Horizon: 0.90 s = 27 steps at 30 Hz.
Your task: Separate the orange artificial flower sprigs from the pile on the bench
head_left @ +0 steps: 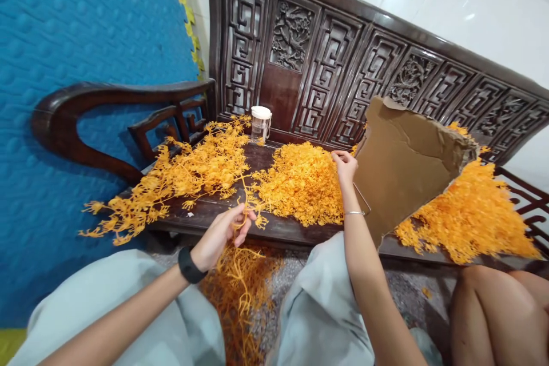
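Observation:
My left hand point(223, 234), with a black band on the wrist, is closed on a thin orange plastic sprig point(245, 214) above a heap of bare orange stems point(240, 291) on the floor between my knees. My right hand point(344, 164), a thin bracelet on its wrist, reaches over the middle pile of orange flower pieces point(300, 183) on the dark wooden bench point(274, 229); its fingers are pinched at the pile's right edge. What they hold is too small to make out. A spread of branched orange sprigs point(184, 174) lies on the bench's left side.
A torn cardboard sheet point(403, 166) leans on the bench to the right of my right hand, with another orange pile point(472, 217) beyond it. A clear jar with a white lid point(261, 123) stands by the carved backrest. Another person's bare knee point(497, 309) is at lower right. A blue padded wall point(77, 40) stands left.

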### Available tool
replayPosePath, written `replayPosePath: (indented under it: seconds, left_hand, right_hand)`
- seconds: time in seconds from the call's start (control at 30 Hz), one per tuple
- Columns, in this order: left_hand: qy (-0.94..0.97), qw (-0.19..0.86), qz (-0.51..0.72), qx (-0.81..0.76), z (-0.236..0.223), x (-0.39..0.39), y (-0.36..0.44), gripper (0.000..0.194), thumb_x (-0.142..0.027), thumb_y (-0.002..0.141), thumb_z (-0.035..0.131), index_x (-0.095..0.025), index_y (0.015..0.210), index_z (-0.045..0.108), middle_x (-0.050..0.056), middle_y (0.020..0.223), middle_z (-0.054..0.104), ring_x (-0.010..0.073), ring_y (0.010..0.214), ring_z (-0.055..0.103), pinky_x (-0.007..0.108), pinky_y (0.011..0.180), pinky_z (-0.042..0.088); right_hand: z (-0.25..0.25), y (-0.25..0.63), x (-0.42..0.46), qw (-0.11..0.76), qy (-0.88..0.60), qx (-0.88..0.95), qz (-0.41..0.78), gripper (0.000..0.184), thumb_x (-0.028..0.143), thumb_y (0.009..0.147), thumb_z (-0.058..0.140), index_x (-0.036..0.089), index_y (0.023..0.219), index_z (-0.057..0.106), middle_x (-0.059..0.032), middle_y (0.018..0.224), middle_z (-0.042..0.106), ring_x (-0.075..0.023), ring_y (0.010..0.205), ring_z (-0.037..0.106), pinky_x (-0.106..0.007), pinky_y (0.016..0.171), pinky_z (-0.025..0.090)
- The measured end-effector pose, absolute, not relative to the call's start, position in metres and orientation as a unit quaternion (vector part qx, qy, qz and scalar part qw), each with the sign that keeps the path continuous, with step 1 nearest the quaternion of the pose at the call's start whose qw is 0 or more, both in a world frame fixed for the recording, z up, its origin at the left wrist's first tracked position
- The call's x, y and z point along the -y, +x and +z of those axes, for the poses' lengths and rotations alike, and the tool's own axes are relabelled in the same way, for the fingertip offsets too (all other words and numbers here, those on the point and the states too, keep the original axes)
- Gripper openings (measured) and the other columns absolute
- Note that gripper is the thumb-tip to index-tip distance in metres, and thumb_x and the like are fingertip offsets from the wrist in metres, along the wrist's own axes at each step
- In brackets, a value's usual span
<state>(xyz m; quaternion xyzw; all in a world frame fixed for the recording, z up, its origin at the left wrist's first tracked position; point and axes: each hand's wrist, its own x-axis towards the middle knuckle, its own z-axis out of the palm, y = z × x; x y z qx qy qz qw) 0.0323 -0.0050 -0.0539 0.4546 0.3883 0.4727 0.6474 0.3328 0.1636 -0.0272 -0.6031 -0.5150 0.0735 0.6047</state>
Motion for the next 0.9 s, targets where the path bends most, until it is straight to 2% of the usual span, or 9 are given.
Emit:
replayPosePath:
  seconds: [0.2, 0.37, 0.43, 0.5, 0.57, 0.63, 0.67, 0.73, 0.9]
  left_hand:
    - [0.399, 0.702, 0.473, -0.353, -0.051, 0.003, 0.032, 0.041, -0.051, 0.077, 0.04, -0.014, 0.071, 0.056, -0.005, 0.05, 0.044, 0.0074, 0.035, 0.034, 0.022, 0.039, 0.028]
    - [0.374, 0.722, 0.485, -0.322, -0.05, 0.002, 0.027, 0.043, -0.053, 0.078, 0.037, -0.014, 0.074, 0.055, -0.005, 0.049, 0.044, 0.0079, 0.034, 0.033, 0.022, 0.036, 0.027]
    - [0.363, 0.721, 0.502, -0.31, -0.05, 0.0, 0.024, 0.041, -0.052, 0.079, 0.038, -0.015, 0.073, 0.054, -0.005, 0.049, 0.043, 0.0072, 0.034, 0.033, 0.021, 0.035, 0.027]
    - [0.352, 0.717, 0.52, -0.303, -0.049, -0.001, 0.023, 0.037, -0.049, 0.08, 0.041, -0.015, 0.072, 0.054, -0.006, 0.048, 0.043, 0.0059, 0.033, 0.032, 0.019, 0.034, 0.027]
    - [0.341, 0.71, 0.536, -0.304, -0.049, -0.003, 0.022, 0.033, -0.047, 0.079, 0.046, -0.015, 0.072, 0.054, -0.006, 0.048, 0.042, 0.0046, 0.033, 0.032, 0.017, 0.034, 0.027]
    - [0.335, 0.7, 0.549, -0.311, -0.048, -0.003, 0.021, 0.031, -0.046, 0.077, 0.052, -0.015, 0.072, 0.055, -0.007, 0.048, 0.042, 0.0038, 0.033, 0.032, 0.016, 0.033, 0.027]
    - [0.334, 0.695, 0.554, -0.313, -0.047, -0.003, 0.021, 0.03, -0.045, 0.076, 0.054, -0.015, 0.072, 0.055, -0.007, 0.048, 0.043, 0.0037, 0.033, 0.032, 0.016, 0.033, 0.028]
    - [0.342, 0.687, 0.561, -0.311, -0.046, -0.003, 0.021, 0.028, -0.043, 0.075, 0.057, -0.015, 0.073, 0.055, -0.007, 0.048, 0.043, 0.0035, 0.033, 0.033, 0.016, 0.033, 0.028]
    - [0.366, 0.67, 0.563, -0.317, -0.042, 0.0, 0.023, 0.026, -0.04, 0.075, 0.058, -0.015, 0.07, 0.055, -0.008, 0.046, 0.041, 0.0029, 0.033, 0.032, 0.015, 0.034, 0.028]
  right_hand:
    - [-0.028, 0.329, -0.154, 0.54, -0.631, 0.558, -0.007, 0.035, 0.042, 0.07, 0.049, 0.015, 0.084, 0.067, -0.0015, 0.062, 0.061, -0.0139, 0.059, 0.052, -0.025, 0.064, 0.039]
    - [-0.014, 0.31, -0.134, 0.612, -0.586, 0.528, -0.063, 0.034, 0.043, 0.076, 0.045, 0.015, 0.077, 0.064, -0.0034, 0.067, 0.06, -0.0141, 0.063, 0.051, -0.025, 0.064, 0.04]
    - [-0.008, 0.293, -0.12, 0.63, -0.542, 0.556, 0.024, 0.043, 0.047, 0.08, 0.037, 0.015, 0.068, 0.063, -0.0033, 0.063, 0.059, -0.013, 0.059, 0.051, -0.025, 0.061, 0.04]
    - [-0.004, 0.27, -0.103, 0.576, -0.487, 0.632, 0.179, 0.054, 0.052, 0.083, 0.03, 0.016, 0.059, 0.062, -0.0033, 0.057, 0.057, -0.012, 0.054, 0.051, -0.025, 0.058, 0.041]
    - [-0.005, 0.243, -0.087, 0.435, -0.405, 0.726, 0.347, 0.055, 0.054, 0.082, 0.032, 0.016, 0.06, 0.064, -0.0037, 0.058, 0.06, -0.0117, 0.056, 0.054, -0.025, 0.059, 0.043]
    - [-0.012, 0.217, -0.073, 0.288, -0.321, 0.768, 0.473, 0.039, 0.051, 0.076, 0.048, 0.017, 0.078, 0.067, -0.0026, 0.069, 0.064, -0.0115, 0.062, 0.056, -0.026, 0.063, 0.045]
    - [-0.017, 0.206, -0.068, 0.251, -0.293, 0.767, 0.513, 0.034, 0.047, 0.071, 0.057, 0.018, 0.087, 0.065, -0.0014, 0.073, 0.064, -0.0111, 0.064, 0.056, -0.026, 0.064, 0.045]
    - [-0.025, 0.189, -0.06, 0.249, -0.266, 0.744, 0.56, 0.035, 0.039, 0.065, 0.066, 0.02, 0.094, 0.063, 0.001, 0.074, 0.063, -0.0097, 0.064, 0.056, -0.025, 0.065, 0.044]
    - [-0.025, 0.183, -0.055, 0.303, -0.284, 0.731, 0.542, 0.017, 0.032, 0.069, 0.063, 0.016, 0.074, 0.062, 0.0019, 0.067, 0.059, -0.0083, 0.06, 0.051, -0.023, 0.062, 0.042]
